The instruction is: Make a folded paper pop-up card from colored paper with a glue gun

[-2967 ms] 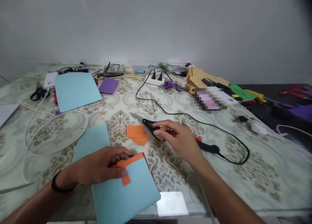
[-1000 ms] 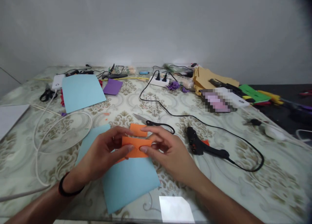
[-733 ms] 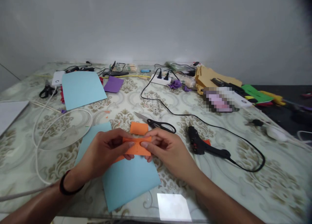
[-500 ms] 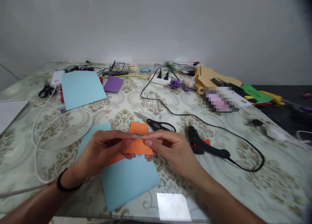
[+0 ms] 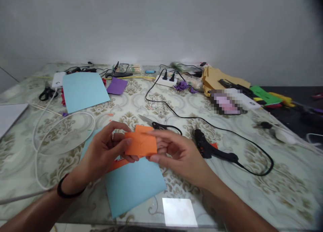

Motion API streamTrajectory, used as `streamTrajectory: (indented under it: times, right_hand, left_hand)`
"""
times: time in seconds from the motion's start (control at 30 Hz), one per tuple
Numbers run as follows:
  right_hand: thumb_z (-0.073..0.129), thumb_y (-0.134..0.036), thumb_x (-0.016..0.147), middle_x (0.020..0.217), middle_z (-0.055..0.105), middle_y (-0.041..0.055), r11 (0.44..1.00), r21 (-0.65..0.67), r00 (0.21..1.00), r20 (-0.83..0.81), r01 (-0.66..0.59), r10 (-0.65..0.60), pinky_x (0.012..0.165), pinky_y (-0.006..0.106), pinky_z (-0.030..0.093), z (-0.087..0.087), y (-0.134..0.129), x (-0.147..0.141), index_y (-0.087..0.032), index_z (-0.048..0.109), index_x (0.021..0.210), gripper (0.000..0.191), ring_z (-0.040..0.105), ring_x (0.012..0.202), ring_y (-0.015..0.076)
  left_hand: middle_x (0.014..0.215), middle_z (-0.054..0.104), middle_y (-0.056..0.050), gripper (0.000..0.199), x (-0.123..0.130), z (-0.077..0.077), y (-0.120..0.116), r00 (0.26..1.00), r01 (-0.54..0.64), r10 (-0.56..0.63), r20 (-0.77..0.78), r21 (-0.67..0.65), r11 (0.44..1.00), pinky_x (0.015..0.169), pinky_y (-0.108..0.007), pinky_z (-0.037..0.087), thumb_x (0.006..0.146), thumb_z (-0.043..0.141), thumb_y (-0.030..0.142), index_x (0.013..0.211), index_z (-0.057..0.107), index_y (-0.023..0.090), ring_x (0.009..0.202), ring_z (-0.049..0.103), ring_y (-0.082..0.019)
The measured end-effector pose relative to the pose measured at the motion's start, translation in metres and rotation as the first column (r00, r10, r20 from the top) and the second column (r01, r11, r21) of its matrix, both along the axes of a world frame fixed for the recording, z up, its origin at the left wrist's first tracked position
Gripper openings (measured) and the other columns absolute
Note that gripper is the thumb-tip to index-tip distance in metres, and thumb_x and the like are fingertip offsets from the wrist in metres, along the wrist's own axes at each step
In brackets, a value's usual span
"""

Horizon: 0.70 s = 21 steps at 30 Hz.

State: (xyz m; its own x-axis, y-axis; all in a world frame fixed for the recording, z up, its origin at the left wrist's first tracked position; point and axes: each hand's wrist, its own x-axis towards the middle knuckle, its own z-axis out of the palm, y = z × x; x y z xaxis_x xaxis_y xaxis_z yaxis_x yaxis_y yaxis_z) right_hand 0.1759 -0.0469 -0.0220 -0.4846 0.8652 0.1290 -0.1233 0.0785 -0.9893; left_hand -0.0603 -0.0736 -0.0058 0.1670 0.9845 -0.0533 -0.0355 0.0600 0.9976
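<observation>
My left hand point(image 5: 106, 151) pinches a small orange piece of paper point(image 5: 141, 144), thumb on its front and fingers behind. A faint mark shows on the paper's face. At the right end, my right hand point(image 5: 174, 151) spans the paper, fingertips by the upper edge and thumb by the lower corner, slightly blurred. Behind it lies another orange piece point(image 5: 144, 128). A light blue sheet point(image 5: 136, 188) is underneath, with an orange strip point(image 5: 118, 164) partly hidden by my left hand. Scissors point(image 5: 164, 126) with black handles lie just beyond.
A black glue gun point(image 5: 214, 151) rests to the right, its cord curving across the table. Farther back are a blue sheet point(image 5: 85, 92), purple paper point(image 5: 117, 86), a white power strip point(image 5: 166, 80) and brown paper point(image 5: 224, 77). A white cable point(image 5: 36, 161) loops at left.
The orange paper has been raised and turned so its face shows flatter and taller. My right fingers have spread from a pinch at its middle to its right end.
</observation>
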Motion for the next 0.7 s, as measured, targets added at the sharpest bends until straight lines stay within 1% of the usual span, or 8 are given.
streamTrajectory:
  times: [0.07,0.1,0.17,0.23,0.33,0.4,0.53,0.7]
  right_hand:
    - [0.091,-0.03,0.084,0.105,0.078,0.005,0.995,0.089,0.999,0.018,-0.038,0.037,0.084,0.03,0.066,0.001,0.001,0.002,-0.029,0.083,0.117,0.034,0.075,0.092,0.0177]
    - [0.091,-0.028,0.084,0.105,0.078,0.0054,0.992,0.117,0.999,0.017,-0.043,0.041,0.085,0.03,0.066,0.001,0.002,0.003,-0.029,0.085,0.113,0.03,0.074,0.094,0.0181]
    - [0.09,-0.027,0.086,0.104,0.079,0.0053,0.99,0.135,1.0,-0.006,-0.029,0.03,0.085,0.031,0.065,0.002,0.002,0.003,-0.03,0.085,0.112,0.027,0.074,0.095,0.0184]
    - [0.09,-0.03,0.085,0.105,0.079,0.0053,0.991,0.135,0.999,-0.032,-0.013,0.018,0.084,0.031,0.065,0.002,0.003,0.004,-0.031,0.085,0.112,0.027,0.074,0.095,0.0188]
    - [0.096,-0.032,0.079,0.107,0.078,0.005,0.99,0.138,0.999,-0.052,-0.008,0.015,0.084,0.031,0.065,0.0,0.003,0.003,-0.033,0.084,0.114,0.037,0.074,0.097,0.0195]
    - [0.096,-0.028,0.078,0.11,0.077,0.0046,0.989,0.149,0.998,-0.052,-0.011,0.019,0.085,0.03,0.065,-0.001,0.002,0.003,-0.033,0.083,0.116,0.041,0.074,0.099,0.019]
    - [0.09,-0.021,0.085,0.11,0.077,0.0046,0.984,0.178,0.998,-0.061,0.013,-0.002,0.086,0.029,0.064,-0.003,0.0,0.001,-0.033,0.084,0.114,0.033,0.074,0.098,0.0174]
    - [0.095,-0.025,0.08,0.1,0.078,0.0028,0.961,0.27,0.999,-0.032,0.049,-0.042,0.082,0.029,0.062,-0.002,-0.001,0.0,-0.032,0.084,0.112,0.035,0.073,0.092,0.0179]
  left_hand:
    - [0.073,0.078,0.003,0.021,-0.001,0.002,0.001,1.0,0.011,-0.011,0.006,0.01,1.0,0.06,-0.026,0.069,0.095,0.077,0.04,0.096,0.066,0.022,0.06,0.08,-0.017]
    - [0.072,0.078,0.003,0.021,-0.001,0.003,0.001,1.0,0.031,-0.031,0.006,0.007,0.999,0.061,-0.026,0.069,0.096,0.076,0.04,0.093,0.066,0.022,0.061,0.08,-0.018]
    - [0.073,0.079,0.001,0.018,-0.002,0.005,0.001,0.997,0.08,-0.08,0.015,0.004,0.997,0.064,-0.027,0.069,0.097,0.075,0.038,0.096,0.07,0.021,0.065,0.081,-0.018]
    - [0.082,0.082,-0.002,0.017,-0.003,0.005,-0.001,0.99,0.134,-0.135,0.033,0.027,0.991,0.071,-0.029,0.07,0.093,0.081,0.033,0.102,0.074,0.021,0.074,0.083,-0.02]
    - [0.106,0.082,-0.005,0.03,-0.004,0.002,-0.004,0.984,0.175,-0.178,0.025,0.085,0.981,0.084,-0.03,0.069,0.08,0.092,0.022,0.107,0.077,0.022,0.091,0.083,-0.022]
    - [0.112,0.081,-0.004,0.03,-0.004,0.0,-0.006,0.986,0.167,-0.166,-0.018,0.116,0.979,0.085,-0.028,0.068,0.081,0.091,0.019,0.107,0.079,0.024,0.092,0.082,-0.02]
    - [0.099,0.083,-0.002,0.022,-0.004,0.002,-0.009,0.988,0.133,-0.115,-0.107,0.18,0.975,0.077,-0.025,0.066,0.085,0.087,0.023,0.106,0.081,0.026,0.083,0.079,-0.017]
    - [0.085,0.081,0.0,0.014,-0.003,0.007,-0.01,0.982,0.118,-0.078,-0.172,0.235,0.965,0.067,-0.023,0.062,0.088,0.085,0.031,0.101,0.082,0.027,0.071,0.074,-0.014]
